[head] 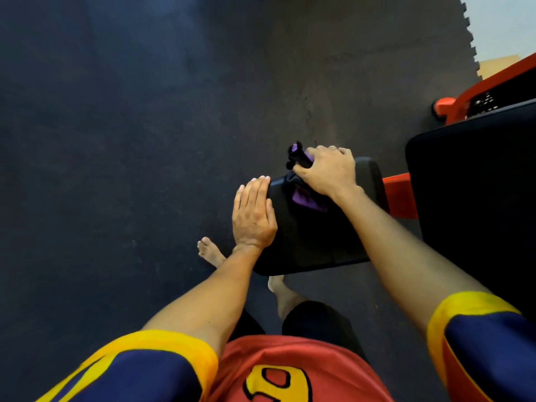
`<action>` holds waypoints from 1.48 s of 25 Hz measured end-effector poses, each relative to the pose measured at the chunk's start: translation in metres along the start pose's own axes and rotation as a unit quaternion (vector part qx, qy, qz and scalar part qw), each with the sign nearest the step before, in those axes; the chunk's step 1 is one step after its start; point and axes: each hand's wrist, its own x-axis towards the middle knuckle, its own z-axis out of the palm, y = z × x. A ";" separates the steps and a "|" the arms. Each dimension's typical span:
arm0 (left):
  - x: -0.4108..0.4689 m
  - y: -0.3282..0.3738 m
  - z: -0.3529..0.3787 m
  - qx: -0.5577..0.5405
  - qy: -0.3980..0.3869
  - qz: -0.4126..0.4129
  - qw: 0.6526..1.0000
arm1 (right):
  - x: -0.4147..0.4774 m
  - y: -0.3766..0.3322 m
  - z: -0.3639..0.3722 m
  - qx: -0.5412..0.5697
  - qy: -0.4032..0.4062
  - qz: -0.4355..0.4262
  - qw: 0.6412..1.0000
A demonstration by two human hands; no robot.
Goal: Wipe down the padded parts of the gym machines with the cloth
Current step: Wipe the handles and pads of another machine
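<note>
We are seeing the left hand (253,213) lying flat, fingers straight, against the near-left edge of the small black pad (313,242). The right hand (327,169) is gripping the purple-and-black cloth (307,200) bunched at the pad's far end, with a fold spilling under its palm. The hands are sitting close but apart. Left of the left hand the dark rubber floor (130,140) is lying wide open; right of the right hand a larger black pad (475,184) is crowding in, and the orange frame (400,195) is showing between the two pads. Below the left wrist a bare foot (210,252) is peeking out. The pad's underside and mounting are staying out of sight, and the frame is running off the picture's edge.
</note>
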 end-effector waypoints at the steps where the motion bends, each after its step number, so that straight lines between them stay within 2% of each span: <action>1: 0.000 -0.001 0.001 0.000 0.003 0.000 1.000 | -0.003 -0.005 0.003 -0.002 0.003 0.011 1.000; 4: -0.001 -0.004 0.007 -0.017 0.025 -0.008 1.000 | -0.023 -0.049 0.020 0.029 0.028 -0.028 0.999; 6: -0.003 -0.007 0.011 -0.032 0.040 -0.021 0.998 | -0.049 -0.062 0.033 0.088 0.076 -0.049 0.992; 9: -0.002 -0.008 0.009 -0.019 0.017 -0.001 1.000 | -0.100 -0.043 0.057 0.101 0.144 -0.063 0.982; 12: 0.001 -0.002 0.002 -0.007 0.002 -0.015 1.000 | -0.110 -0.012 0.066 0.056 0.139 -0.093 0.984; 16: -0.002 0.000 0.002 -0.018 -0.019 -0.032 0.999 | -0.066 -0.029 0.046 0.089 0.100 0.037 0.990; 17: -0.003 -0.001 0.002 -0.029 -0.022 -0.048 0.998 | -0.067 -0.040 0.046 0.098 0.098 0.045 0.989; 18: -0.007 -0.003 0.003 -0.047 -0.024 -0.071 0.996 | -0.075 -0.048 0.051 0.105 0.106 0.026 0.989; 20: -0.018 -0.004 0.002 -0.112 -0.029 -0.126 0.985 | -0.103 -0.047 0.067 0.089 0.134 -0.078 0.984; 22: -0.030 -0.007 -0.003 -0.220 -0.034 -0.184 0.957 | -0.116 -0.024 0.076 0.059 0.135 -0.193 0.970; 23: -0.037 -0.007 -0.005 -0.268 -0.033 -0.209 0.940 | -0.109 -0.012 0.074 0.044 0.140 -0.214 0.966; 25: -0.049 -0.004 -0.009 -0.326 -0.026 -0.249 0.911 | -0.088 -0.008 0.064 0.046 0.143 -0.146 0.978; 27: -0.057 -0.001 -0.012 -0.348 -0.032 -0.279 0.895 | -0.070 -0.029 0.055 0.067 0.121 -0.047 0.989; 28: -0.061 -0.001 -0.013 -0.352 -0.036 -0.288 0.890 | -0.068 -0.043 0.053 0.074 0.111 -0.031 0.991; 29: -0.066 -0.002 -0.013 -0.354 -0.038 -0.293 0.887 | -0.072 -0.055 0.053 0.076 0.109 -0.045 0.990; 34: -0.083 -0.018 -0.014 -0.373 -0.028 -0.308 0.875 | -0.137 -0.059 0.074 0.067 0.086 -0.229 0.967; 37: -0.093 -0.025 -0.021 -0.368 -0.026 -0.312 0.876 | -0.135 -0.059 0.078 0.051 0.084 -0.253 0.962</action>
